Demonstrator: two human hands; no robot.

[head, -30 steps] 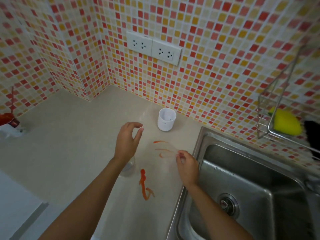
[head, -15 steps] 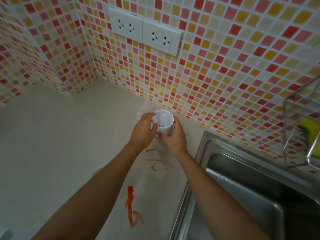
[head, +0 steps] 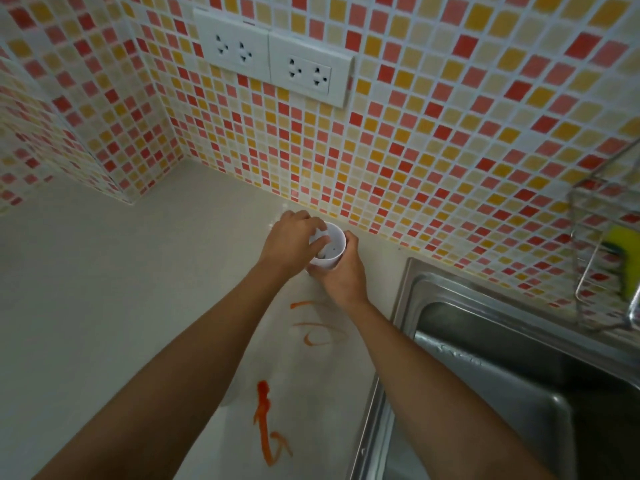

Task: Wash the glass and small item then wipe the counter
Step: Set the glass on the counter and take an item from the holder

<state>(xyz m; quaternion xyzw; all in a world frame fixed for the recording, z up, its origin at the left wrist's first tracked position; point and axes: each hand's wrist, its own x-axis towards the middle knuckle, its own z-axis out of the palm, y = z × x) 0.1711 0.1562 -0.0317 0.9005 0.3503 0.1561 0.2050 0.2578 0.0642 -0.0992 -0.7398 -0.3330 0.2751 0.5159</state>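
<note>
Low in the frame, red smears streak my counter, with thinner orange loops further up. The steel sink fills the lower right. At centre, my right hand wraps curled fingers round the small white cup, and my left hand pinches its near rim. Beyond, mosaic tiles carry two sockets; at the right edge a wire rack holds a yellow sponge.

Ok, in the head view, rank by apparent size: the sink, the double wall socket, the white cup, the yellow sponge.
1. sink
2. double wall socket
3. white cup and yellow sponge: these look alike; the hands cover part of the cup and the rack hides part of the sponge, so I won't rank them.
</note>
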